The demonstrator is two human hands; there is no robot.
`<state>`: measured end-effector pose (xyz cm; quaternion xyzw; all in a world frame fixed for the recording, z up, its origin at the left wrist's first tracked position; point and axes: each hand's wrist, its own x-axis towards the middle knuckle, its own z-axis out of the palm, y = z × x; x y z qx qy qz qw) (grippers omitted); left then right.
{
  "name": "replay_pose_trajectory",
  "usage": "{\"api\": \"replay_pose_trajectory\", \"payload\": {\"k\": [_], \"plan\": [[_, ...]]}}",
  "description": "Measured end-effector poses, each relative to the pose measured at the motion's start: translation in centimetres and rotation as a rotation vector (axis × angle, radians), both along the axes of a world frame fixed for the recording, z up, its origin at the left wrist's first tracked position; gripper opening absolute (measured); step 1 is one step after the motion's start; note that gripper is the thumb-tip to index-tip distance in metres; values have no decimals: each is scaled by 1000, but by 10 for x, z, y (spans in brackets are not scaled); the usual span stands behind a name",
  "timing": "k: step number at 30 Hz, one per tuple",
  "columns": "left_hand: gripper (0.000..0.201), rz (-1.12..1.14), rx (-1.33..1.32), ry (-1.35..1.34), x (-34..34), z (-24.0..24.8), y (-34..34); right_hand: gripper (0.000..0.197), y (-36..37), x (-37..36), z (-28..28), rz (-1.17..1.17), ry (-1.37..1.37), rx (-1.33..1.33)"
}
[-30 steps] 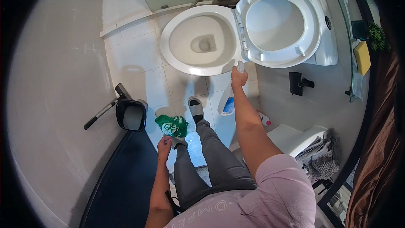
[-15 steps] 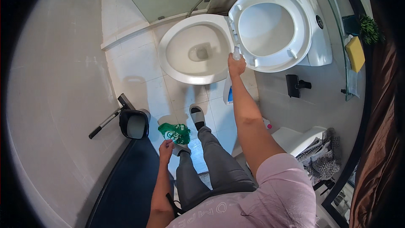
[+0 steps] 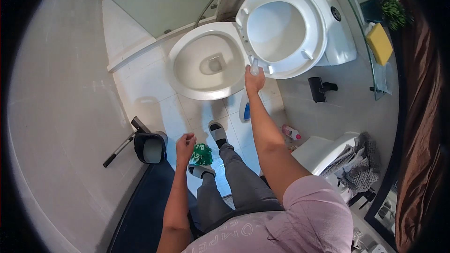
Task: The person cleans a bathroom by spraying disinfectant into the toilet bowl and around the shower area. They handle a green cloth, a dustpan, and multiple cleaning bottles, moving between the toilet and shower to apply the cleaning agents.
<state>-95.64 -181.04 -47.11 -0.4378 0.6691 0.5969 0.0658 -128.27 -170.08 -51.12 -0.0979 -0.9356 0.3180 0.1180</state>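
By the hinge end of the oval white ceramic toilet bowl (image 3: pixel 206 94), the right hand (image 3: pixel 254 81) grips a white, blue-labelled plastic spray bottle (image 3: pixel 245 111). Nearward of the bowl, the left hand (image 3: pixel 186 146) curls beside a crumpled green-and-white bag (image 3: pixel 202 154); whether pinching it, I cannot tell.

Stretches right arm (image 3: pixel 266 133) far forward, only slightly bent at the elbow (image 3: pixel 275 150), with right hand (image 3: pixel 254 80) closed in a grip at its end. Holds left arm (image 3: pixel 176 197) out less far, with left hand (image 3: pixel 185 148) well apart from the right, its fingers (image 3: pixel 191 137) curled and turned inward, toward the right side
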Motion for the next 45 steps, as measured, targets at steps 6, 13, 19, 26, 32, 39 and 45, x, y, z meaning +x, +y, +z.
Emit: {"api": "replay_pose_trajectory", "payload": {"k": [6, 13, 19, 26, 32, 39, 45], "plan": [[22, -75, -47, 152, -83, 47, -8, 30, 50, 18, 44, -74, 144, -170], [18, -126, -125, 281, -120, 75, 16, 28, 63, -13, 147, 19, 345, -239], [18, -200, -174, 346, -145, 111, 37, 28, 42, -43, 194, 34, 408, -98], [17, -226, -267, 356, -151, 141, 36, 34, -24, -87, 210, 34, 346, -98], [16, -212, -271, 358, -147, 152, 32, 36, -44, -106, 214, 32, 113, -82], [17, -190, -280, 317, -132, 162, 19, 35, -48, -106, 215, 64, 188, -80], [17, -146, -364, 347, -155, 171, 21, 32, -45, -80, 211, 133, 110, -114]]}}
